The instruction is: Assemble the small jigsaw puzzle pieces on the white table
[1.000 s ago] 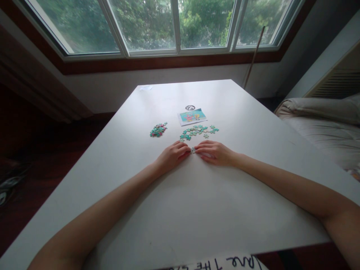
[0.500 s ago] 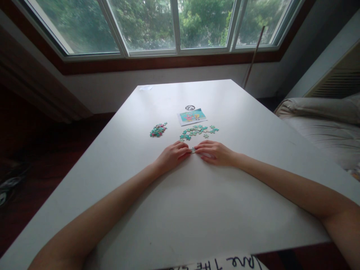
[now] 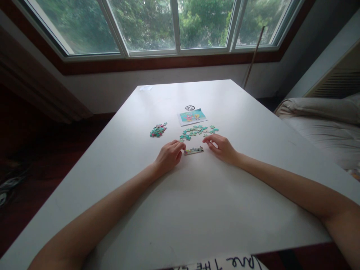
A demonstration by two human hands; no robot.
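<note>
A narrow strip of joined jigsaw puzzle pieces point(image 3: 194, 150) lies flat on the white table point(image 3: 197, 210), in front of me. My left hand point(image 3: 170, 153) rests at its left end, fingers bent and fingertips against the strip. Just beyond the strip's right end is my right hand point(image 3: 222, 147), thumb and fingers apart, nothing visible between them. Its fingertips are close to a loose puzzle piece point(image 3: 205, 135), partly covered by the hand. Behind the strip spreads a loose group of green puzzle pieces point(image 3: 194, 131).
A heap of green and pink puzzle pieces point(image 3: 158, 130) lies to the left. Farther back are a picture card point(image 3: 192, 117) and a small round dark-rimmed object point(image 3: 190, 108). A pale sofa point(image 3: 317, 123) stands right of the table, and a stick point(image 3: 254, 58) leans by the window.
My right hand has let go of the strip and moved right and slightly away from me. My left hand has drawn back a little to the left, uncovering the strip.
</note>
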